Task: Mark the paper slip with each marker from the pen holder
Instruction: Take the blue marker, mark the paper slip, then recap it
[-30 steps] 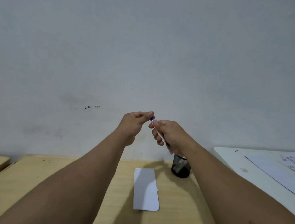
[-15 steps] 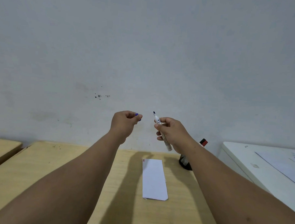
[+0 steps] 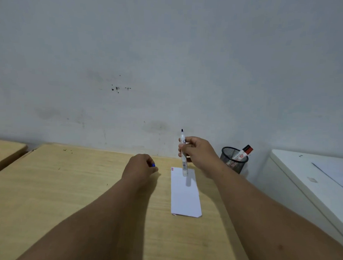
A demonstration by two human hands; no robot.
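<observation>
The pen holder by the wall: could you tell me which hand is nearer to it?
Right. The right hand, holding the marker, is just left of the pen holder; the left hand is farther left, beyond the paper slip.

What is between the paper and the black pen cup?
In the head view, the right hand and its forearm, holding the uncapped marker, cross between the paper slip and pen holder.

The desk (image 3: 75, 194) is pale wood with a smooth, matt grain, and the paper slip (image 3: 184, 195) on it is plain matt white paper. The pen holder (image 3: 233, 159) is black wire mesh, metal by its look, while the marker (image 3: 183, 154) has a smooth white plastic barrel. The wall (image 3: 169, 61) behind is matt, scuffed grey paint.
</observation>
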